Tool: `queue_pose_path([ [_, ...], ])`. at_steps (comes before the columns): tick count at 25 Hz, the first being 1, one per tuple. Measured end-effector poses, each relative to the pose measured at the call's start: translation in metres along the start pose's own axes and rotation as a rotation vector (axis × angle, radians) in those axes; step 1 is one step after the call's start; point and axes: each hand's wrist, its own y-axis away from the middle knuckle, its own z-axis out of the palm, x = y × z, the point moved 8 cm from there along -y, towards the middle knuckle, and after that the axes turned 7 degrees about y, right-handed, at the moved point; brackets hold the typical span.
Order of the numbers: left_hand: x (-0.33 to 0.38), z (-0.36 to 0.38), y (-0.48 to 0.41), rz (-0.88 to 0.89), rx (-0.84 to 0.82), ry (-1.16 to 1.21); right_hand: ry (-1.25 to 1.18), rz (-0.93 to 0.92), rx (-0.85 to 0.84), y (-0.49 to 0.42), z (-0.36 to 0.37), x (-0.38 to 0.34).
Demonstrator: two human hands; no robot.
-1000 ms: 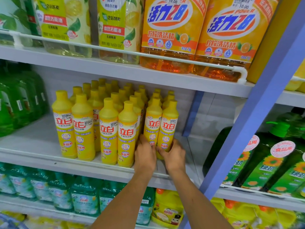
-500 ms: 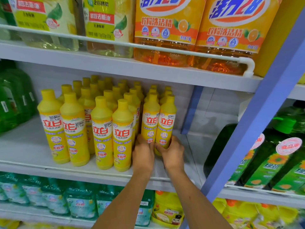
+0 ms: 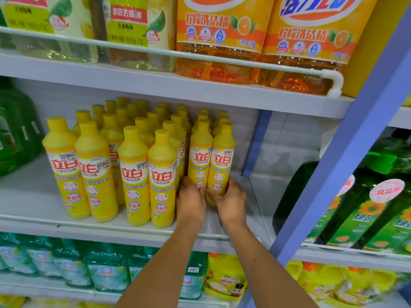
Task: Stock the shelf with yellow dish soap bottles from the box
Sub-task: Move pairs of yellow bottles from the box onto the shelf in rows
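Several yellow dish soap bottles (image 3: 133, 174) stand in rows on the middle white shelf (image 3: 33, 196). At the right end of the group stand two bottles side by side. My left hand (image 3: 191, 200) grips the base of the left one (image 3: 200, 161). My right hand (image 3: 231, 202) grips the base of the right one (image 3: 222, 165). Both bottles are upright on the shelf, set a little behind the front row. The box is out of view.
Large orange detergent jugs (image 3: 218, 41) sit on the shelf above behind a white rail (image 3: 331, 82). Green bottles (image 3: 15, 134) stand at the left, and more at the right (image 3: 367, 207) beyond a blue upright post (image 3: 347, 152). Bare shelf lies right of my hands.
My hands have pushed the two right-hand bottles slightly back and kept hold of their bases. The view has shifted down and closer to the shelf.
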Motion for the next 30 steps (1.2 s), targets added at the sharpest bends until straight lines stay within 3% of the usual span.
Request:
queue_pose_path([
  [18,-0.002,0.001,-0.003,0.059,-0.051,0.037,0.012,0.004,-0.012,-0.003,0.004,0.004],
  [30,0.010,-0.018,0.019,-0.154,-0.141,0.048,0.167,-0.108,-0.135,0.026,-0.028,-0.031],
])
